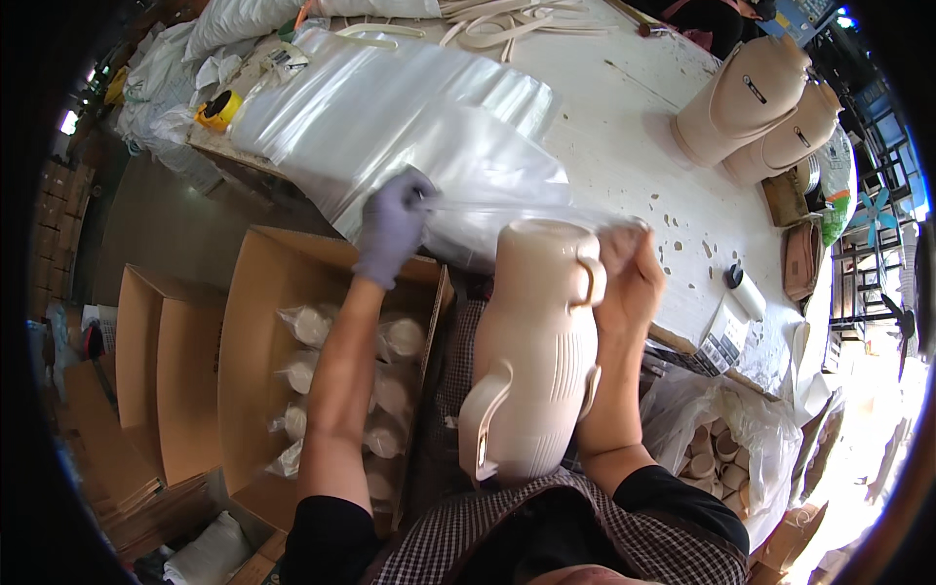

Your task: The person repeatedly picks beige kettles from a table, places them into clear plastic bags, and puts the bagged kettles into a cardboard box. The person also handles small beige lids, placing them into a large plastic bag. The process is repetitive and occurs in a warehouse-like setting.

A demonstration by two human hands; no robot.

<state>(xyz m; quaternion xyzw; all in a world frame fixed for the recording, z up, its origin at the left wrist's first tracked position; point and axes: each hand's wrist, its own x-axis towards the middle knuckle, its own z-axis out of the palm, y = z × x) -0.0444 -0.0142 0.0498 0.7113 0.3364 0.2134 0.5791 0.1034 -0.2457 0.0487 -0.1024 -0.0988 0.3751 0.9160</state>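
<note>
My left hand, in a grey-purple knit glove, pinches the edge of a clear plastic bag over the table's near edge. My bare right hand grips the bag's other end; its fingers are blurred. The bag's edge is stretched between both hands. Below it, a beige plastic jug with handles stands close against my checked apron, beside my right forearm. Its lower end is hidden by the apron. A stack of clear plastic bags lies spread on the table under and beyond my left hand.
An open cardboard box at left holds several bagged beige pieces. Two beige jugs stand on the white table at right. A yellow tape dispenser sits at the left corner. A plastic-lined sack holds beige cups.
</note>
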